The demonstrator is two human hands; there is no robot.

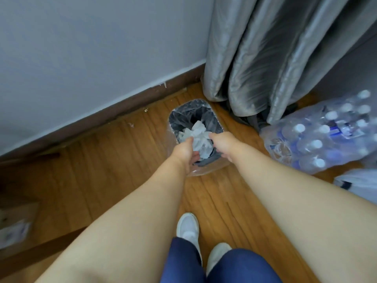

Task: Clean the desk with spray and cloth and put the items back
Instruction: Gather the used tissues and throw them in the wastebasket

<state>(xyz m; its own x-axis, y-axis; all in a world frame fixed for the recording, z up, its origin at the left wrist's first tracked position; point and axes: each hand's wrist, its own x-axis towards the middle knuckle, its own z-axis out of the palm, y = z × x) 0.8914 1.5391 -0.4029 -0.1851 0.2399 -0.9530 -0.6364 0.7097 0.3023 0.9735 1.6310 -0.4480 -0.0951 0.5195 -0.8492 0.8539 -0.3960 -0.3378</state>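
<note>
Down on the wooden floor (126, 160), both bare arms reach over a small grey waste bin (216, 127) lined with a clear plastic bag, where crumpled white tissue (199, 135) lies piled inside. Left hand (184, 151) hangs above the bin's near rim with fingers loosely curled and seemingly gripping nothing, while the right hand (223, 142) stretches toward the tissue, its fingertips at the paper's edge, though I cannot tell whether it pinches it. Nearby sit a shrink-wrapped pack of water bottles (326, 131) at right, grey curtains (275, 48) behind, and white shoes (187, 227) below.
</note>
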